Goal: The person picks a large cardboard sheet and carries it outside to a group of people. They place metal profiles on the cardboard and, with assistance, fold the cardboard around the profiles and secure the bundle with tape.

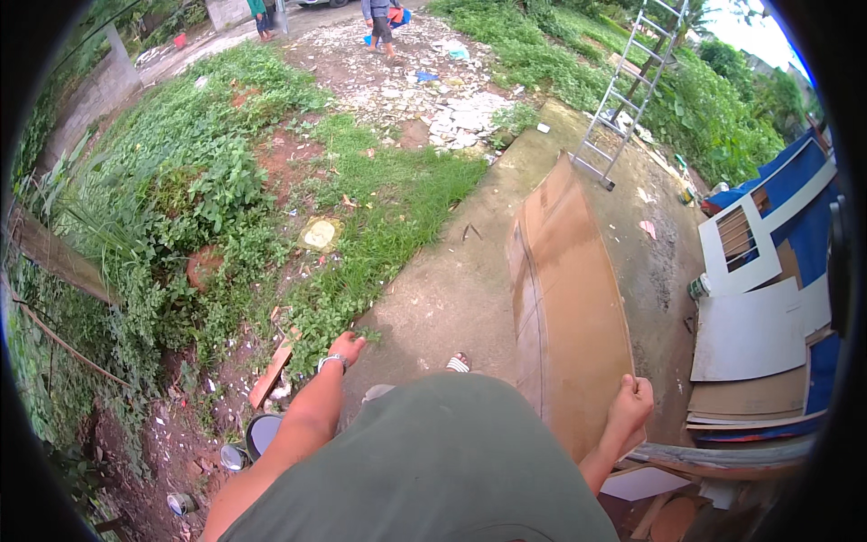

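Observation:
A long brown sheet of thin board [578,298], likely plywood, stretches from beside my right leg toward the ladder. Its surface bows slightly, and a dark line runs along its left part. My right hand [630,405] is closed around the sheet's right edge near its close end. Out to the left, my left hand [346,349] hangs over the edge of the concrete with its fingers loosely apart and nothing in them. A wristband shows on that arm. Green weeds are just beyond its fingertips.
An aluminium ladder [628,99] stands past the sheet's far end. White and brown panels [750,334] lean on the right. Paint cans [181,503] and a wood plank [274,369] lie at lower left. Two people are far ahead, one [381,23] near rubble [461,122].

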A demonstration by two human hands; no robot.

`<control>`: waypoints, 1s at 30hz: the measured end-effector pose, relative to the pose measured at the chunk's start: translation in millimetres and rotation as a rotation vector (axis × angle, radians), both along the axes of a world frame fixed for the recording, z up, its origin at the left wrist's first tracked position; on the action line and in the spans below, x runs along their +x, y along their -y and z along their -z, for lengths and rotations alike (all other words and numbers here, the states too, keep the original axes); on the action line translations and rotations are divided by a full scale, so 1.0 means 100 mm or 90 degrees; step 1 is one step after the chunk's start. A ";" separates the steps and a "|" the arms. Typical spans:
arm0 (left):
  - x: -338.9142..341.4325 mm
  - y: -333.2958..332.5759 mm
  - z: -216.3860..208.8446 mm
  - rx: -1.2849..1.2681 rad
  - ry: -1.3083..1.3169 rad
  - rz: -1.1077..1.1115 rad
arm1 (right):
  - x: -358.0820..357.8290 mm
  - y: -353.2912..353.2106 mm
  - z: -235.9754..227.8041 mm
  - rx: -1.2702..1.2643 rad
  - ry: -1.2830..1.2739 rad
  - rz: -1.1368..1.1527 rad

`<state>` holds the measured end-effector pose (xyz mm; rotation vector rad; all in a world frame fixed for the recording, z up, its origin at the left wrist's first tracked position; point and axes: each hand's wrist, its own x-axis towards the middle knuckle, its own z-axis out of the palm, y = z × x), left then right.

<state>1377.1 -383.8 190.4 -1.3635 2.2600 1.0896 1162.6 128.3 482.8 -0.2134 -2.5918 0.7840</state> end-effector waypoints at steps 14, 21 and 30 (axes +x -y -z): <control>-0.80 -0.01 1.24 0.314 0.385 -0.027 | -4.11 0.67 0.16 0.009 -0.021 -0.041; -4.95 1.71 1.26 0.100 0.019 -0.143 | -5.98 1.66 0.35 0.081 -0.062 -0.096; -8.97 2.81 -0.18 0.033 -0.368 0.047 | -8.43 2.23 0.46 0.053 -0.054 -0.167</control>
